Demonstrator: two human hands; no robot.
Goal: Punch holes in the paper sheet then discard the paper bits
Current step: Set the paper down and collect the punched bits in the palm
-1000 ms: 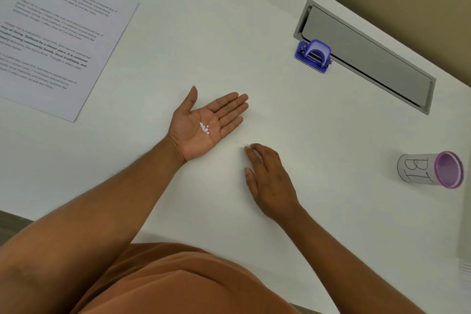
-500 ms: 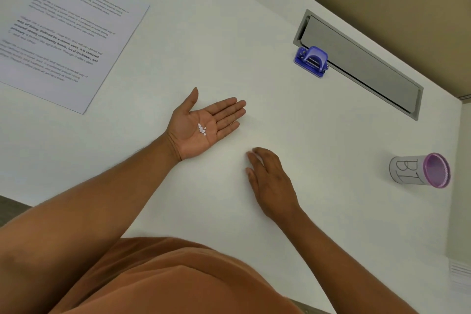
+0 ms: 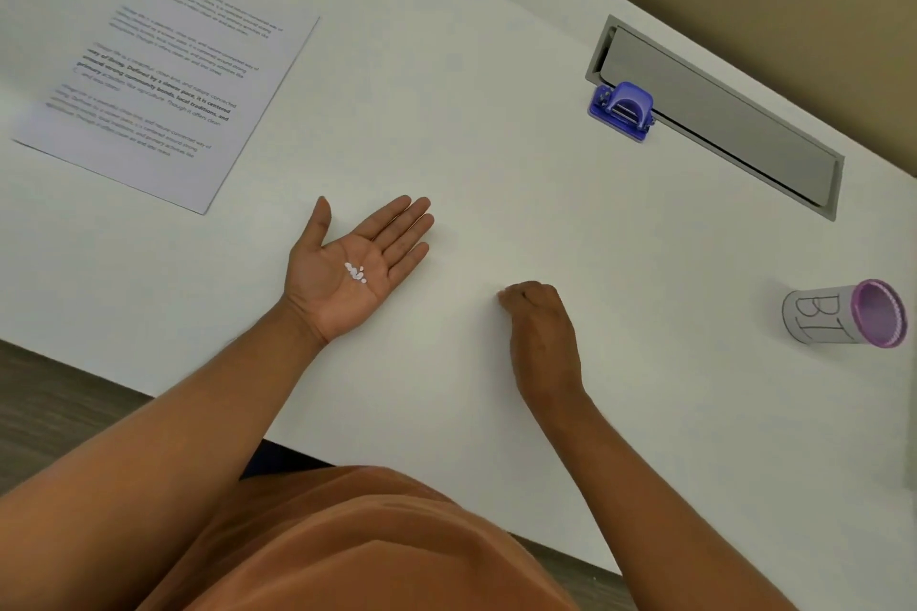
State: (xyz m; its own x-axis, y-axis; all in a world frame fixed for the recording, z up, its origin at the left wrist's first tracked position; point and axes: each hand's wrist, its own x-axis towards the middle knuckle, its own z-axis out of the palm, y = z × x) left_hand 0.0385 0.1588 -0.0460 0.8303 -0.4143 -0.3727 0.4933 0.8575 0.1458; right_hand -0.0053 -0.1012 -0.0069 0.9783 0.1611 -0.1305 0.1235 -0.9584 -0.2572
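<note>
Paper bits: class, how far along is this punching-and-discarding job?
Punching looks done: the hole punch and paper sheet sit untouched. In hand: the paper bits lie on the open left hand; right hand curled. Left: tipping them, perhaps into the cup.

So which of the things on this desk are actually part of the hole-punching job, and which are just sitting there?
Part of the job:
- printed paper sheet
- purple hole punch
- paper bits, lying in the open left hand
- right hand, fingers curled on the desk
- likely the purple-rimmed cup marked "BI", perhaps the bin

Just there:
- grey cable hatch
- white desk
</note>
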